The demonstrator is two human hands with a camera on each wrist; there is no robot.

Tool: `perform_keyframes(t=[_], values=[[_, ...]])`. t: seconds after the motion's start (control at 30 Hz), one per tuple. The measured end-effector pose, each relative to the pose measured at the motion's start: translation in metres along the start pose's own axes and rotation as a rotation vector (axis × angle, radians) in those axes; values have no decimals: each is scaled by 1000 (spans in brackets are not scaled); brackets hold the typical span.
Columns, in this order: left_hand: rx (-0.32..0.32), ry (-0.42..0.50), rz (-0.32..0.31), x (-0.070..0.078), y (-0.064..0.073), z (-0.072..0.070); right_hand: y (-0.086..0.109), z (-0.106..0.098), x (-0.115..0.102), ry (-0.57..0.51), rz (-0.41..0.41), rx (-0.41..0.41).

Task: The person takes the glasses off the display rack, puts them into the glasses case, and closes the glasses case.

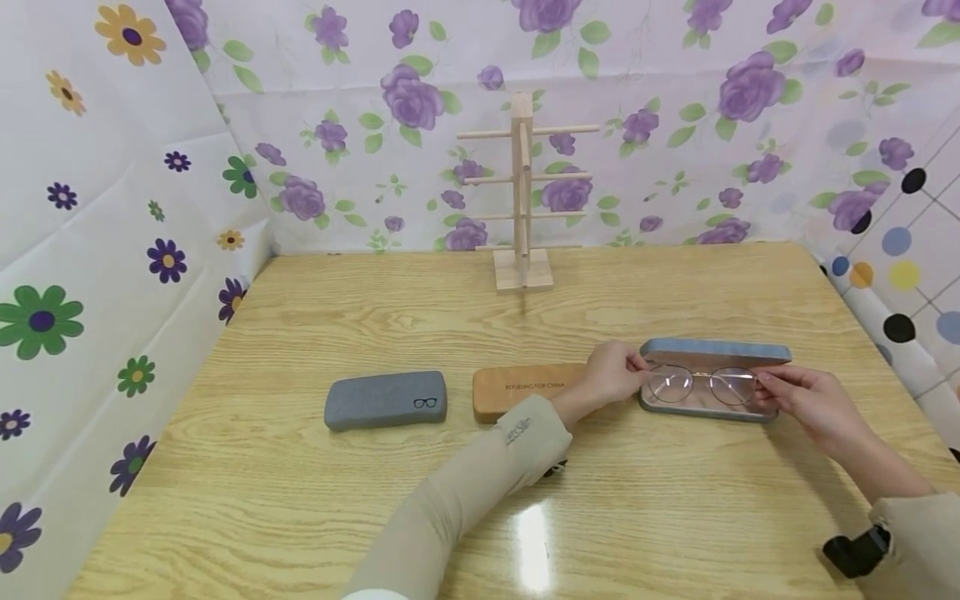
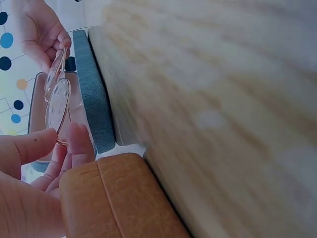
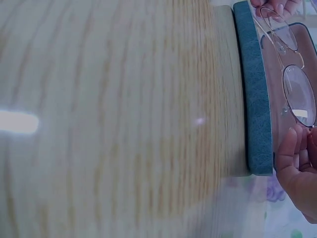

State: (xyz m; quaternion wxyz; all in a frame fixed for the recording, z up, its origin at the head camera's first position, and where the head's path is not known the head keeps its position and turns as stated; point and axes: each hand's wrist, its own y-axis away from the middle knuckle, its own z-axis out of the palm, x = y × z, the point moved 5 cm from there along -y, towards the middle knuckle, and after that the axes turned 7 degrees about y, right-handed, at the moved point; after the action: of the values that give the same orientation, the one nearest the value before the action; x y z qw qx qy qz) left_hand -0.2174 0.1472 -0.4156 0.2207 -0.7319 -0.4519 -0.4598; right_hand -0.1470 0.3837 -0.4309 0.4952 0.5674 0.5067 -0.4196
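Observation:
A pair of thin-rimmed eyeglasses (image 1: 701,385) is held between both hands, over an opened blue glasses case (image 1: 708,411) with a pinkish lining. My left hand (image 1: 617,372) pinches one end of the frame between thumb and fingers. At the other end, my right hand (image 1: 813,406) pinches the frame the same way. In the left wrist view the eyeglasses (image 2: 58,106) show in front of the case lining, thumb and fingertips at the near rim. The right wrist view shows the case's blue outer wall (image 3: 255,94) beside the right fingers.
Under the left forearm lies a closed tan case (image 1: 525,387) with printed lettering, partly covered. Farther left is a closed grey case (image 1: 386,402) with a glasses drawing. A wooden stand (image 1: 522,192) with several pegs rises at the back of the wood-grain table (image 1: 300,517).

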Motion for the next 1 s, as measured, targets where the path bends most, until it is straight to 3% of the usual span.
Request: perform_keyframes(t=[0.4, 0.8, 1.0], values=[[17, -150, 23, 3, -6, 6, -1, -5, 7, 202, 66, 28], [-77, -98, -22, 3, -4, 8, -3, -7, 10, 219, 103, -42], [-91, -68, -40, 1, -2, 8, -2, -6, 9, 208, 110, -67]])
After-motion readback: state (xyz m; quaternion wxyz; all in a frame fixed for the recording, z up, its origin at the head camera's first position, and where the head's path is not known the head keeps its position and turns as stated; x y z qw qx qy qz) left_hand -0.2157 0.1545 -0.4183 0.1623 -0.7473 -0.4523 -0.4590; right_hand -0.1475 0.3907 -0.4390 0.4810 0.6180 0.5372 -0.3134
